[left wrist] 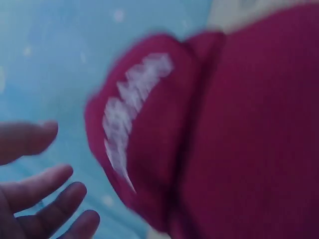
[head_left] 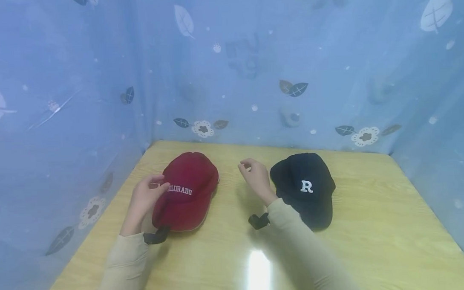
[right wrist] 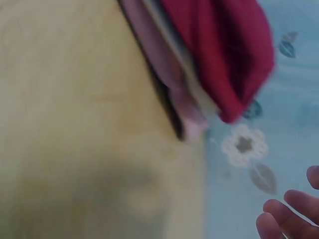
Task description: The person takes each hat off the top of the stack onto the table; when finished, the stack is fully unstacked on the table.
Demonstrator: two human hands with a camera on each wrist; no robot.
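"So, what is hanging at your far left?"

"Glossy and creased, a blue left sheet (head_left: pixel 63 146) is falling there, showing printed leaves and flowers. Next along, a tan sleeve (head_left: pixel 122 264) is covering my forearm, and a dark wrist device (head_left: pixel 157 236) is sitting by the cuff."

"And your fingers on that side?"

"My left hand (head_left: pixel 145 199) is hovering with fingers loosely bent and parted from the thumb, holding nothing. Just beside it, the red cap (head_left: pixel 190 206) is lying on the left part of the table (head_left: pixel 373 225), its white COLORADO lettering facing me. My left wrist view is showing a gap between fingertips and cap."

"What are you seeing in the middle?"

"Pale yellow wood grain is running across the tabletop, and a white reflection (head_left: pixel 258 272) is glaring on the near part. Behind, a patterned back sheet (head_left: pixel 234 102) is rising at the far edge."

"Your other fingers?"

"My right hand (head_left: pixel 256 176) is hanging between the two caps, fingers gently curved, thumb close to them, holding nothing. Farther right, the black cap (head_left: pixel 318 201) is resting on the wood, bearing a white R. Beyond it, a blue right sheet (head_left: pixel 443 154) is bordering the table."
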